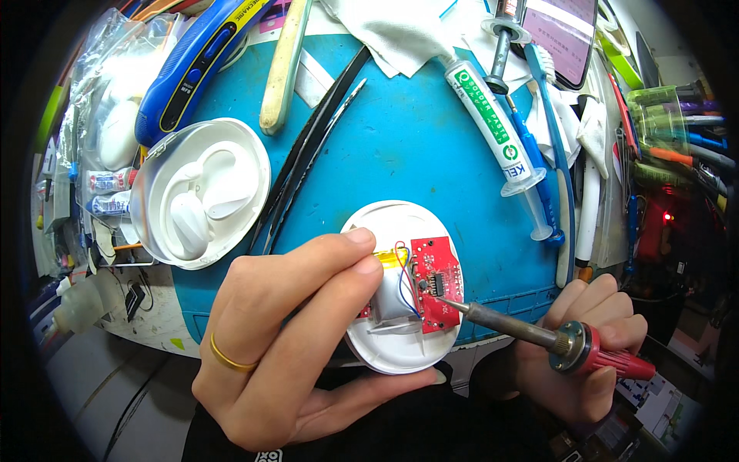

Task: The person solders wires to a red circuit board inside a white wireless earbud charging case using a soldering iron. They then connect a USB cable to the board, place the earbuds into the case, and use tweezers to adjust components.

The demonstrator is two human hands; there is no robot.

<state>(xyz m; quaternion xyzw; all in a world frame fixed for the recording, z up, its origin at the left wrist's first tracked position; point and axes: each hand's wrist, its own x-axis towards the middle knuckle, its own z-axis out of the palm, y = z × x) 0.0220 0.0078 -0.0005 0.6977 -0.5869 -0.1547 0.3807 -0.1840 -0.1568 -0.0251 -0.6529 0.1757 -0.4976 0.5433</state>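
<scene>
left fingers (pixel 319 258) clamped on white oval casing (pixel 396 356) with red circuit board (pixel 443 262), above near edge of tabletop (pixel 416 138), right fingers (pixel 622 333) closed around red-handled soldering iron (pixel 512 322), tip beside black chip (pixel 436 285)

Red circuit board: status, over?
Left hand grips white shell. Right hand holds soldering iron, tip near chip on red circuit board; contact unclear. Wires close by.

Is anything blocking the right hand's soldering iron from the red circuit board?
Nothing visible. The soldering iron points in from the right, its tip over the red circuit board by the black chip; the left hand is outside that path.
</scene>
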